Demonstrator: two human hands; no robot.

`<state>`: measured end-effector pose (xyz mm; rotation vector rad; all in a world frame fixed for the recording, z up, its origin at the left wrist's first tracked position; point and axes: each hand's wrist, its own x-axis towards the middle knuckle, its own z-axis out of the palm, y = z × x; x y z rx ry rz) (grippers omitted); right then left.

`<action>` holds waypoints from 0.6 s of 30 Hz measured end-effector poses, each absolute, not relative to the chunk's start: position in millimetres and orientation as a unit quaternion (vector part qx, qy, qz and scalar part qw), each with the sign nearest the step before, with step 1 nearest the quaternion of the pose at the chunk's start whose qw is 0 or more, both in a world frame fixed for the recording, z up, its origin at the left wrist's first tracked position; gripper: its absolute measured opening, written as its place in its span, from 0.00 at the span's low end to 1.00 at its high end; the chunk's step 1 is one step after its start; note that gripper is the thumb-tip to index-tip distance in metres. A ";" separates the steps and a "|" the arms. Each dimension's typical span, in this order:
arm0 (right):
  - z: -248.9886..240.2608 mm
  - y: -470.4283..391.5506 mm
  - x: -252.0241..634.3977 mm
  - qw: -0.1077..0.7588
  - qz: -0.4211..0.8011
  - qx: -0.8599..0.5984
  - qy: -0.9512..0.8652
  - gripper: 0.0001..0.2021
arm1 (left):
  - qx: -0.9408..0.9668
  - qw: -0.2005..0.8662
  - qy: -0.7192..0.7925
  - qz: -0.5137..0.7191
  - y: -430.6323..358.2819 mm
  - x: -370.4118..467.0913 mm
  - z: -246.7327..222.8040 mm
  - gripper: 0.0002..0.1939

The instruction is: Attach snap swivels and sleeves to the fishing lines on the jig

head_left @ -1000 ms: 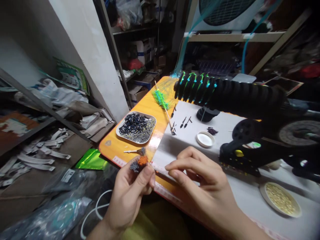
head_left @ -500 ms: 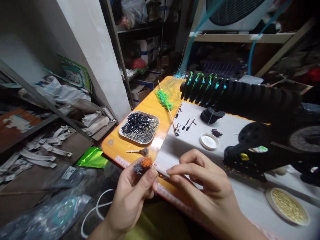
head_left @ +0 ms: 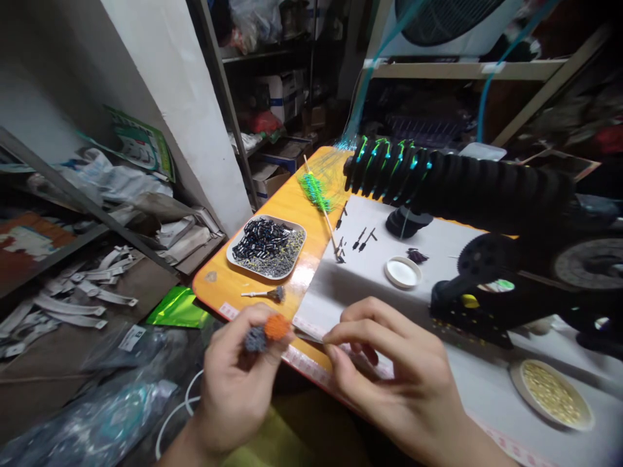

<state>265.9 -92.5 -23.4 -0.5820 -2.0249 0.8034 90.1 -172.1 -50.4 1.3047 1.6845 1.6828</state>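
Note:
My left hand (head_left: 241,383) is closed round two small tufted bundles, an orange one (head_left: 278,327) and a dark grey one (head_left: 255,338), their ends facing up. To the right, my right hand (head_left: 389,363) is in a pinch, thumb and forefinger together over the table's front edge. Whatever sits between those fingertips is too small to make out. Just beyond my left hand lies a short white stick with a grey bristly tip (head_left: 265,294). Behind it stands a white tray (head_left: 230,255) heaped with small black tubes and grey and yellow bits.
A black ribbed roller machine (head_left: 457,188) with green and blue strands occupies the right. On the white sheet are a small round dish (head_left: 403,272), several small black pieces and a dish of golden bits (head_left: 552,395). A green-tufted stick (head_left: 315,192) lies further back.
My left hand has shifted left and slightly down with the bundles, and the gap between my hands has widened. My right hand keeps its pinch. The whole view has shifted slightly.

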 end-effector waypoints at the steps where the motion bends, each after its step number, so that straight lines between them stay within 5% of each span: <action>1: -22.0 -90.6 267.3 0.434 0.315 -0.241 -0.809 0.07 | 0.449 0.172 0.617 0.623 -171.4 81.4 -50.3 0.04; 4: -18.6 -86.4 271.2 0.442 0.308 -0.259 -0.801 0.07 | 0.416 0.081 0.681 0.598 -168.5 47.9 -50.5 0.05; 8: -18.0 -87.4 272.5 0.422 0.332 -0.252 -0.805 0.06 | 0.549 0.097 0.743 0.370 -162.1 7.6 -50.6 0.07; 11: -18.1 -89.4 271.5 0.406 0.331 -0.265 -0.809 0.05 | 0.595 0.109 0.735 0.307 -155.7 -5.8 -52.0 0.09; 18: -17.1 -89.3 269.3 0.435 0.292 -0.284 -0.803 0.05 | 0.429 0.146 0.719 0.528 -152.8 6.0 -54.7 0.18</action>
